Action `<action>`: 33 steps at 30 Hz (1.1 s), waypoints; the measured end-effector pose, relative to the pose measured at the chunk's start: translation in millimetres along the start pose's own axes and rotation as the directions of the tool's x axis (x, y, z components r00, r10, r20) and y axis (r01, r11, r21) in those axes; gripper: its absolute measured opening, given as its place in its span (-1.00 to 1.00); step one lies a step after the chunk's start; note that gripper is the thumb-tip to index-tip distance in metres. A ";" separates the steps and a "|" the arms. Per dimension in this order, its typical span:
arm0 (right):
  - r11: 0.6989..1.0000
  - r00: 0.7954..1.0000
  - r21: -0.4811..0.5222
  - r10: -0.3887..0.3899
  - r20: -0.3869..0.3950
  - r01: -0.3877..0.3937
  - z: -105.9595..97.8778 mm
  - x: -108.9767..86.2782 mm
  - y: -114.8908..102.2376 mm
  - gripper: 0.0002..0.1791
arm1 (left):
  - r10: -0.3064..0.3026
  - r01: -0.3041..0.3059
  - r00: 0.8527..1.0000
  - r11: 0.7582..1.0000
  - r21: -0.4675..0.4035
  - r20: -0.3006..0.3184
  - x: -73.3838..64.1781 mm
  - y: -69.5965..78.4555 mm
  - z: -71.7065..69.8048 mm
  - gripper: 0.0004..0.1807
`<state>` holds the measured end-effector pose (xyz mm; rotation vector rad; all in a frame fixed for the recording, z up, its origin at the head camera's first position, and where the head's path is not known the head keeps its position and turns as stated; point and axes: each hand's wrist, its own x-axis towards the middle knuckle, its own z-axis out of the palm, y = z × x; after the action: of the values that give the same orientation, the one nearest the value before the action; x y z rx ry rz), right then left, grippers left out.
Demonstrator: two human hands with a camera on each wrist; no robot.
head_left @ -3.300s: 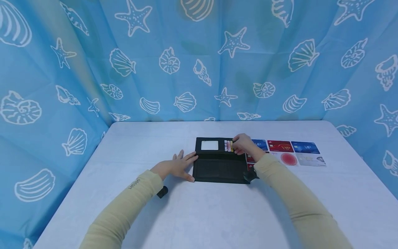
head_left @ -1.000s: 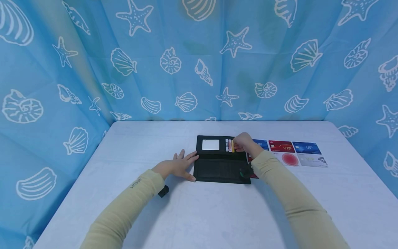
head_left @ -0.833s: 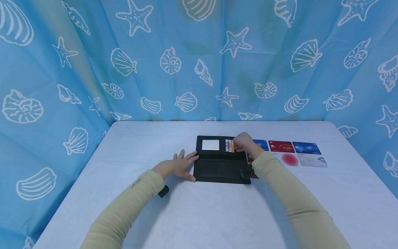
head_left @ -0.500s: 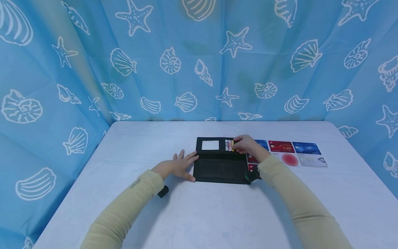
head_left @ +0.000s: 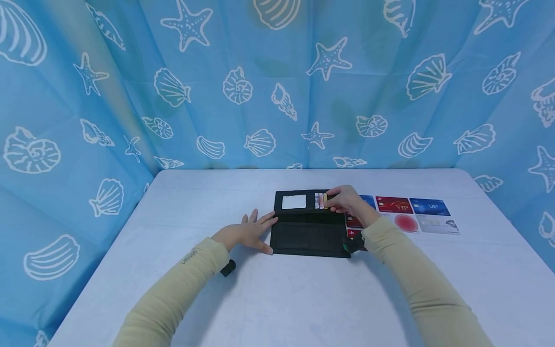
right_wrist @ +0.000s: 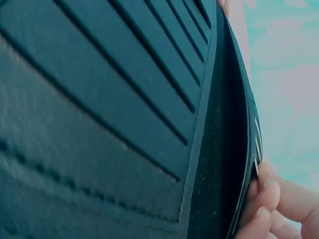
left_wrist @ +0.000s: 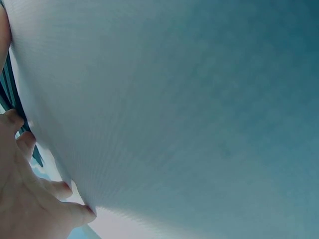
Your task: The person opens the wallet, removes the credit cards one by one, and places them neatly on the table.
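A black long wallet (head_left: 310,236) lies unfolded on the table, its upper flap holding a white panel (head_left: 294,202) and a row of slots with several cards (head_left: 318,200) upright in them. My left hand (head_left: 249,233) rests with spread fingers at the wallet's left edge. At the slots, my right hand (head_left: 347,202) pinches a yellow-edged card (head_left: 325,201) between thumb and forefinger. In the right wrist view the right fingers (right_wrist: 266,196) bend round the flap's edge beside thin white card edges (right_wrist: 257,144). The left wrist view catches the left fingers (left_wrist: 30,144) by the dark wallet edge.
Right of the wallet lie several cards in rows, among them a red VIP card (head_left: 394,205), a blue VIP card (head_left: 430,206) and a silver card (head_left: 439,224). The right wrist partly covers others. A blue shell-patterned curtain (head_left: 277,96) stands behind the white table (head_left: 295,299).
My right hand has turned and its wrist has shifted slightly right, so thumb and forefinger now show at the yellow-edged card. The left hand stays at the wallet's edge.
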<state>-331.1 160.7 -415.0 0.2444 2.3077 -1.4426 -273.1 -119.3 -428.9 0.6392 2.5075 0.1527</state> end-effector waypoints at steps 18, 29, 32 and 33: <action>0.999 0.998 0.042 0.025 -0.052 -0.022 6.3 7.4 11.1 -0.47 | 0.007 -0.007 1.000 1.000 0.002 0.005 0.6 -1.2 -0.9 0.06; 0.999 1.000 0.039 0.019 -0.017 -0.018 1.2 4.2 11.0 -0.46 | 0.014 -0.014 1.000 1.000 0.002 0.004 1.0 -0.7 -1.0 0.06; 0.998 1.000 0.052 0.029 0.005 -0.029 -2.6 4.2 11.7 -0.44 | 0.009 -0.009 1.000 1.000 -0.001 0.003 0.7 -1.0 -0.8 0.06; 0.998 0.999 0.059 0.037 0.009 -0.037 -3.7 4.4 12.0 -0.44 | 0.006 -0.006 1.000 1.000 -0.001 0.005 0.5 -1.1 -1.0 0.06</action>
<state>-331.7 169.1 -425.2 0.2961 2.2441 -1.4930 -274.5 -120.0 -428.6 0.6465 2.5003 0.1540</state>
